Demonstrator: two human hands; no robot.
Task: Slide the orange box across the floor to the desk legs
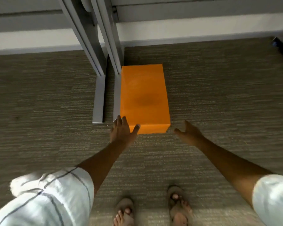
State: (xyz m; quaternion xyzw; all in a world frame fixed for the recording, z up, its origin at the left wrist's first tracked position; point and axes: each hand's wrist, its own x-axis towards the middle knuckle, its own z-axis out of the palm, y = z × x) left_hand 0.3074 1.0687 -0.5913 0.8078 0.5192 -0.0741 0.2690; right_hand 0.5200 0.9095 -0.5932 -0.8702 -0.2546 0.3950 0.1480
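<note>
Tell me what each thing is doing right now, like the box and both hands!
orange box: closed, flat on the carpet, long side against the nearer desk leg.
left hand: open, fingers spread, at the box's near left corner, thumb on the near face.
right hand: open, apart from the box, touching nothing.
desk legs: two grey feet flat on the carpet, side by side.
sandals: on both feet.
</note>
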